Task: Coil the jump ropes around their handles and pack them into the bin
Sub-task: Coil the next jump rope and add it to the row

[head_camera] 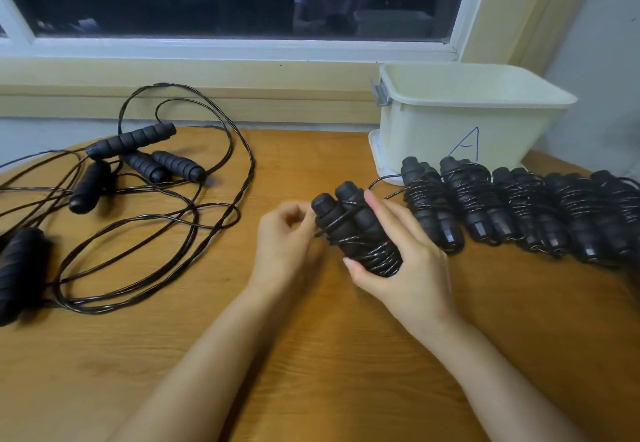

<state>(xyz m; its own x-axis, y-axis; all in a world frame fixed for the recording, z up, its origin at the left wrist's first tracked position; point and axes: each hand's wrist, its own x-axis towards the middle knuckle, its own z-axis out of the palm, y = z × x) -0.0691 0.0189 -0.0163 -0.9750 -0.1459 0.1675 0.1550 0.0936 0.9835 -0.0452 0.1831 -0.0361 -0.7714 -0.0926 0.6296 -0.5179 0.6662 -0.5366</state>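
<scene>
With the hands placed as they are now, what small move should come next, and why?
Probably the left hand should carry the cord around the paired handles once more: the right hand grips them, coils crowd the lower end, and the upper part has only a turn or two.

Both bare arms are stretched out from the near edge of the counter (104,372) toward its middle. The right hand (398,261) is wrapped round a pair of handles (349,220). Its thumb is pressed on their near end, and its fingers (374,202) are laid along their far side. The left hand (287,233) is blurred and is held just beside the right one, with its fingers curled in. The cord (332,225) is pinched by it.
</scene>
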